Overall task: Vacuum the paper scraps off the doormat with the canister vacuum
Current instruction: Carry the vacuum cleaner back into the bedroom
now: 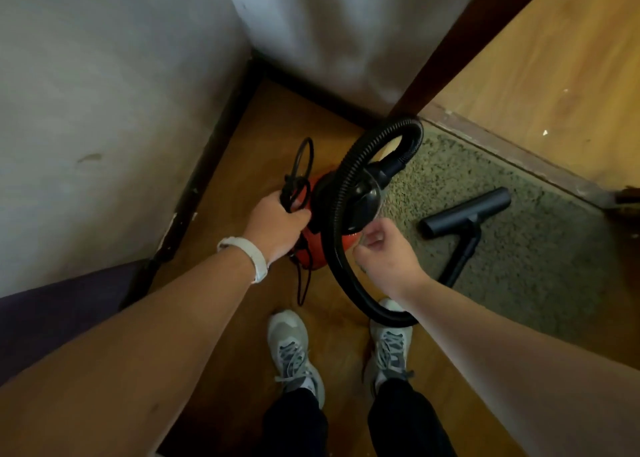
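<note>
Two bare hands reach down to a red canister vacuum [313, 248] standing on the wooden floor [242, 186] in a corner between two white walls, just beside the left edge of the doormat [526, 255]. The left hand [277, 222], with a white wristband [258, 260] on its wrist, has its fingers [294, 215] clenched round a bundle of black cord [289, 193] at the canister's left side. One loop of the cord stands up above the fist, and another strand hangs down past the red body to the floor. The right hand [384, 257] is at the canister's right side, just beside the hose [332, 245]. Its fingers [372, 238] are curled in toward the thumb, but I cannot tell whether they are pinching something or are simply clenched, as that spot is blurred. The ribbed black hose rises from the vacuum's black top, arches over it, then sweeps down past the right wrist and curves along the floor in front of the right shoe [391, 345]. On the speckled greenish doormat lies the black floor nozzle [464, 212], flat on the pile and well apart from the canister, with its wand [462, 255] running back toward the person. The left shoe [294, 345] is planted on the wood below the canister, and both shoes are grey with laces
</note>
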